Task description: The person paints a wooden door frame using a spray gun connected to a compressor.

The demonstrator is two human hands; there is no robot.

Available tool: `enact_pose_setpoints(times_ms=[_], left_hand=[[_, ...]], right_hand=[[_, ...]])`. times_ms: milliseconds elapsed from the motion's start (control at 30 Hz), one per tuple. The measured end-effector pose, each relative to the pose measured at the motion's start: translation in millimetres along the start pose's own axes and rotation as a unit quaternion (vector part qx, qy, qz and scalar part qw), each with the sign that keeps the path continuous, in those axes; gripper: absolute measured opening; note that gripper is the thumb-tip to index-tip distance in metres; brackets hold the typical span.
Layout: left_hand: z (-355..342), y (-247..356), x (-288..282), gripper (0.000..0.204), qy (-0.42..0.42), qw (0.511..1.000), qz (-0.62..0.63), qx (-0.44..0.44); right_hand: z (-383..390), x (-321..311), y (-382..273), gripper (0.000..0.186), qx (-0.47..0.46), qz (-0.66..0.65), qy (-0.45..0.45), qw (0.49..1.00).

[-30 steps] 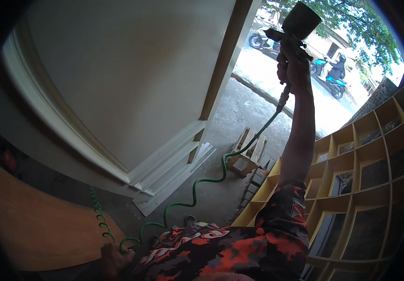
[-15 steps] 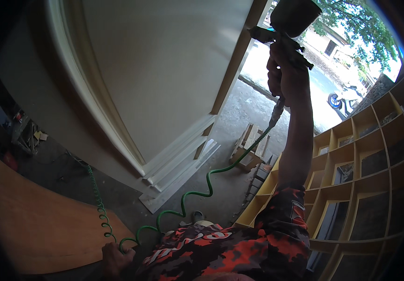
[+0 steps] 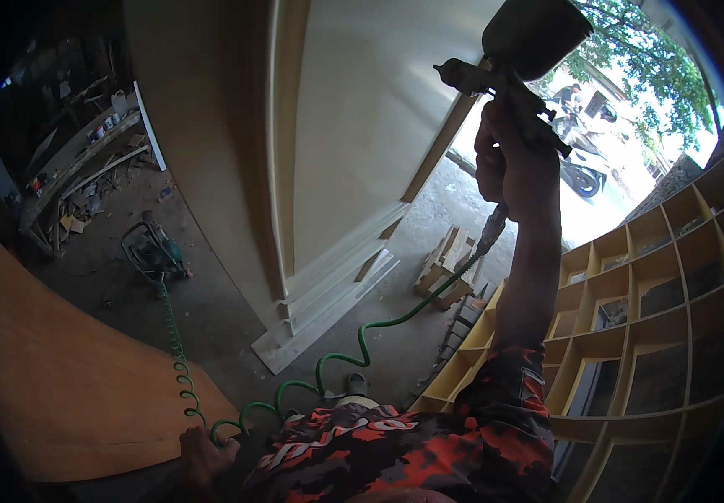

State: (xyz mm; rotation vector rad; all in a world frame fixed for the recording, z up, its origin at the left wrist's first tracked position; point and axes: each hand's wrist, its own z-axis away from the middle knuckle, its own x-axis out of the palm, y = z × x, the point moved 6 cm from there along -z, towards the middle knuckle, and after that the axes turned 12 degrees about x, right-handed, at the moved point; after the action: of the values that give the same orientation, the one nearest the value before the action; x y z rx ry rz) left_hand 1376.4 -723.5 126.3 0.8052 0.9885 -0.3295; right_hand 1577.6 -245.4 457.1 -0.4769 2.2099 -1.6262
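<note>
1. Head view: right hand (image 3: 519, 159), raised, grasps a dark metal spray gun (image 3: 508, 77) by its handle.
2. Left hand (image 3: 205, 457), low and well apart, grips a green coiled hose (image 3: 441, 287).
3. Gun axis: nozzle points left, toward a pale, flat, upright panel (image 3: 370, 109); gap cannot be judged.
4. Gun appearance: dark, 1 round cup (image 3: 536, 35) tilted on top.

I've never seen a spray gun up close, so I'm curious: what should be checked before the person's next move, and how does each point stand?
1. Right hand grips the spray gun: ok.
2. Green coiled hose joined below the gun's handle: ok.
3. Left hand holds the hose: ok.
4. Nozzle faces toward the pale panel: ok, though the gap is hard to judge.
5. Cup has contents: cannot tell, its inside is hidden.
6. Hose clear of the slatted wooden stand: cannot tell, they overlap in view.
</note>
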Motion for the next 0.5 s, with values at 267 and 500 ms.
enact_pose_setpoints(times_ms=[267,500], left_hand=[[9.6,-39.7,-13.5,0.030,0.018,0.999,0.003,0.028],[14.2,-87.2,-19.7,0.031,0.012,1.000,0.015,0.022]], right_hand=[[48.9,56.2,-16.1,0.025,-0.007,0.030,-0.056,0.998],[89.7,102.5,-29.3,0.025,-0.065,0.004,-0.095,0.993]])
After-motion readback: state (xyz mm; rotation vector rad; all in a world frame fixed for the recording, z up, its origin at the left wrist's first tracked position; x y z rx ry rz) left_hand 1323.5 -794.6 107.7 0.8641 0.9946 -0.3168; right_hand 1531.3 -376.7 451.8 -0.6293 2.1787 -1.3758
